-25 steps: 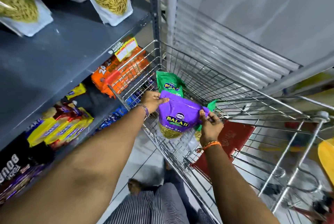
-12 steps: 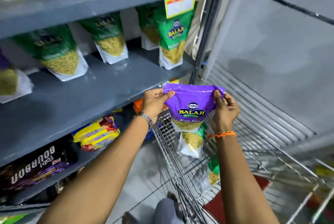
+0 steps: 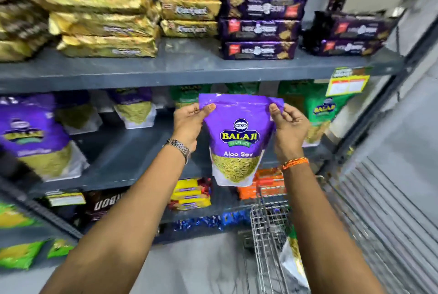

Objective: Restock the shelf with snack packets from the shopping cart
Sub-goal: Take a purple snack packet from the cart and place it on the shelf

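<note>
Left hand (image 3: 187, 125) and right hand (image 3: 288, 127) pinch the top corners of the upright purple Aloo Sev packet (image 3: 239, 142). Grey shelf (image 3: 132, 151) lies at 9 o'clock; wire shopping cart (image 3: 270, 229) at 5 o'clock.

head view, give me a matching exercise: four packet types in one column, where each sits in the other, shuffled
Things:
1. purple Aloo Sev packet
2. gold packets
3. dark purple biscuit packs
4. orange packets

Places:
A. stacked on the top shelf, left part
B. on the low shelf, just behind the cart's rim
C. held up by its top corners in both hands
D. stacked on the top shelf, right of centre

Pairs: 1-C, 2-A, 3-D, 4-B
</note>
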